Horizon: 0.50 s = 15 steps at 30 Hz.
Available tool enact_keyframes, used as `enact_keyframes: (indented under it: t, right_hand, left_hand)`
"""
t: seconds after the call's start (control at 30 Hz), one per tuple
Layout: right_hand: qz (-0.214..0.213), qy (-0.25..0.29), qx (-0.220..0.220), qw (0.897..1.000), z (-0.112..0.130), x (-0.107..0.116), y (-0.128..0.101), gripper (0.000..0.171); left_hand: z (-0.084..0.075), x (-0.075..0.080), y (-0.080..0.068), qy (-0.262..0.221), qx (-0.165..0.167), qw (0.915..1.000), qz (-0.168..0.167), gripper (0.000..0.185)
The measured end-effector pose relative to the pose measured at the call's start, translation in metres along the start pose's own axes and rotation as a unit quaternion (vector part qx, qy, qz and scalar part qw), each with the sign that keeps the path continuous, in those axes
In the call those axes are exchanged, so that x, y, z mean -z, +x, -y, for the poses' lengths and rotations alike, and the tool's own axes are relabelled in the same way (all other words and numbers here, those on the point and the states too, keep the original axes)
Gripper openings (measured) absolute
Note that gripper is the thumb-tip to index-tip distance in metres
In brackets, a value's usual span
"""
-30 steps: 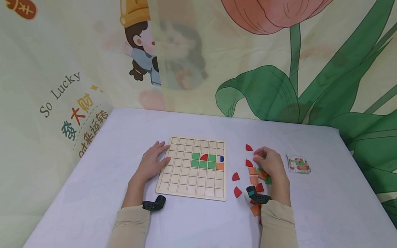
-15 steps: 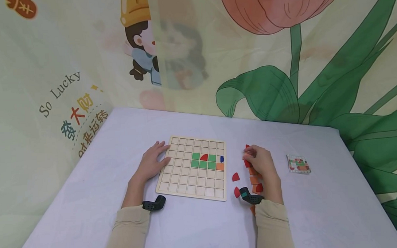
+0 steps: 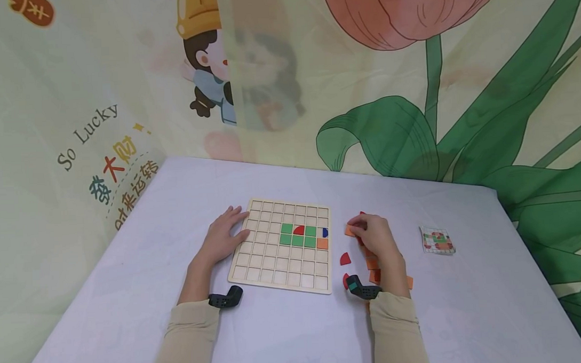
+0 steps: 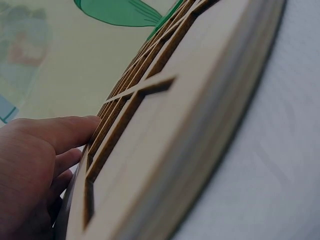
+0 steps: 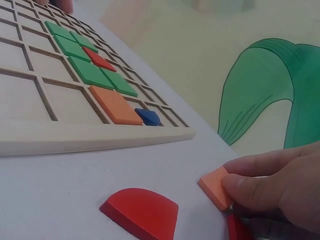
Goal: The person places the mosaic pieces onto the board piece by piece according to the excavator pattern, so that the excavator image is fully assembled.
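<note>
- Two hands share the work as I read it: my left hand [image 3: 223, 238] lies flat with straight fingers over the left rim of the wooden grid board [image 3: 274, 273], apparently to keep it from sliding.
- My right hand [image 3: 375, 235] pinches an orange square tile [image 3: 351, 230] between thumb and fingertips, just right of the board, lifted clear of the table [image 3: 286, 331].
- On the board, green tiles [image 3: 297, 234] cluster near its middle, with a red piece [image 3: 299, 230] among them and an orange tile [image 3: 322, 243] and a blue piece [image 3: 325, 232] against the right rim.
- Open cells fill most of the board around that cluster.
- Right of the board, loose red pieces [image 3: 345, 259] lie under the hand's path; a pattern card [image 3: 436, 239] sits farther right.
</note>
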State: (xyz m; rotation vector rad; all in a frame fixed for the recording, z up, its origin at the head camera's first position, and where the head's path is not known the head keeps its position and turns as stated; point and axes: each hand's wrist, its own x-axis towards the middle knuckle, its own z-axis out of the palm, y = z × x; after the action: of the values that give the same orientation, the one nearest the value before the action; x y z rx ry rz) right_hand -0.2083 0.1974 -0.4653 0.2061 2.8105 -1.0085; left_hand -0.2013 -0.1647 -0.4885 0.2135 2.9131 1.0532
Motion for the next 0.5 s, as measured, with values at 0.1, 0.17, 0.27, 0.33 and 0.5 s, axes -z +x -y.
enact_keyframes:
  t: [0.1, 0.17, 0.27, 0.33, 0.5]
  right_hand:
    - [0.003, -0.004, -0.002, 1.0, -0.001, -0.002, 0.002, 0.022]
    - [0.003, -0.008, -0.002, 1.0, -0.002, -0.003, 0.002, 0.022]
    - [0.006, -0.011, 0.0, 1.0, -0.003, -0.003, 0.003, 0.023]
    - [0.003, -0.006, -0.001, 1.0, -0.004, -0.002, 0.003, 0.024]
    - [-0.04, 0.0, -0.012, 0.999, -0.011, 0.003, 0.003, 0.033]
  left_hand:
    - [0.0, 0.0, 0.0, -0.001, -0.002, 1.0, -0.001, 0.054]
    - [0.0, 0.0, 0.0, 0.0, -0.003, 1.0, 0.0, 0.054]
    - [0.0, 0.001, 0.0, 0.001, -0.002, 1.0, 0.002, 0.054]
    - [-0.001, 0.001, 0.0, 0.001, -0.001, 1.0, 0.002, 0.054]
    - [-0.001, 0.001, 0.0, 0.004, -0.002, 1.0, 0.003, 0.054]
